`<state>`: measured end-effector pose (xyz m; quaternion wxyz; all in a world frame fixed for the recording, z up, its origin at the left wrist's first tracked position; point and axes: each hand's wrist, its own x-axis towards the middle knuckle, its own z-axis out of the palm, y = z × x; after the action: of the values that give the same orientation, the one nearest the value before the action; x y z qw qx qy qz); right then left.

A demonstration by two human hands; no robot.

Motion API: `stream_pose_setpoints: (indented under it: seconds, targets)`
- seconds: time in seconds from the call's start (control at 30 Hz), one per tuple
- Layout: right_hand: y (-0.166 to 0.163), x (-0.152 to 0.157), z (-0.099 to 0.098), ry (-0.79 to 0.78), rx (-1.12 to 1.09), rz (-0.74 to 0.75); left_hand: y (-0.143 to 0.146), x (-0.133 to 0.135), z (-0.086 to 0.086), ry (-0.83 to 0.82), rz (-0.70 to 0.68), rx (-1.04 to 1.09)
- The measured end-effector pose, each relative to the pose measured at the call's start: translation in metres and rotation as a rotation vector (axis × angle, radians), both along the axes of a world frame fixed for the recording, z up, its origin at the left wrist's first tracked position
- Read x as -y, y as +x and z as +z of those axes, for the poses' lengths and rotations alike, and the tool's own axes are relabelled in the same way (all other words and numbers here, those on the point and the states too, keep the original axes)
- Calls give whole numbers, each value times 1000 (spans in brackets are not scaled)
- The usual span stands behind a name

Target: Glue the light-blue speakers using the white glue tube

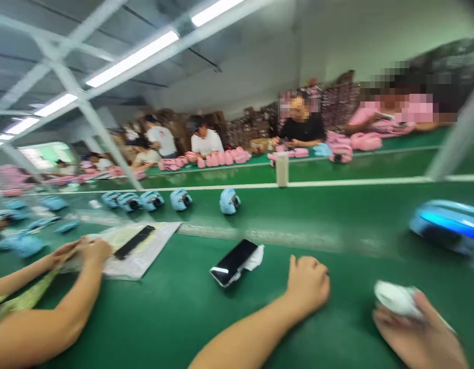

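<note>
My left hand (308, 283) rests on the green table (175, 312) as a closed fist with nothing visible in it. A black phone (233, 262) lies just left of it, propped on a crumpled white cloth (256, 257). My right hand (419, 335) at the lower right grips a small white piece (396, 298); blur hides what it is. Beyond the right hand sits a blurred blue rounded item (448, 225).
A co-worker's two hands (85, 251) at the left press on a stack of clear sheets (142, 251) with a black strip (134, 242). Several blue items (181, 199) line the belt. A white cylinder (282, 169) stands on the divider. Other people sit behind pink items (221, 158).
</note>
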<state>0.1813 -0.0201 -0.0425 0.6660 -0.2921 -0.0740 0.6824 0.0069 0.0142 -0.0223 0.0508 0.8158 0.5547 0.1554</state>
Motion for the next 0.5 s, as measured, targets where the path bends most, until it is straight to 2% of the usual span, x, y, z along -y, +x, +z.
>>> stream_pose_setpoints:
  seconds: [0.07,0.13,0.27,0.5]
  targets:
    - [1,7,10,-100,-192,-5,1,-4,7,-21,-30,20]
    - [-2,6,21,-109,-257,-2,3,-10,10,-37,-59,32]
    - [-6,0,32,-149,-254,-14,5,-16,12,-58,-83,43]
    - [-2,4,32,-210,-291,-19,8,-16,14,-66,-83,31]
